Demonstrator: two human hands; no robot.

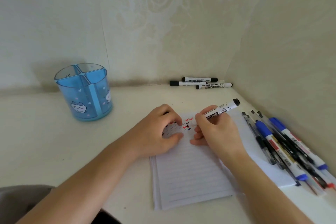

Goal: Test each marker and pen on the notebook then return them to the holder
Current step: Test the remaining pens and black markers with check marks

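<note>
Marker [223, 108], white-barrelled with a black end, is held in the right hand [216, 132] in a writing grip. The fingers are wrapped closely round its lower barrel and the black end tilts up and away to the right. Its tip is down on the top part of the notebook [190, 174], hidden behind the fingers, among rows of small red, blue and black tick marks. Judging by those ticks, this is one more test stroke.

The left hand [158, 129] rests on the page just beside the marks, fingers curled, likely pinning the paper so it does not slide. Something dark shows by its knuckles, perhaps the cap. I cannot tell whether the hand pinches it or only presses down.

The notebook lies open on a pale table [45, 132], with lined pages.

To the right, a heap of pens and blue-capped markers [283, 143] lies partly on the notebook's edge, within easy reach of the writing hand.

Three more black-capped markers [200, 83] lie together at the back against the wall [163, 23].

Well off to the left stands the blue translucent holder [84, 92], divided into four compartments. No pen shows above its rim, so the returning appears not yet begun.
</note>
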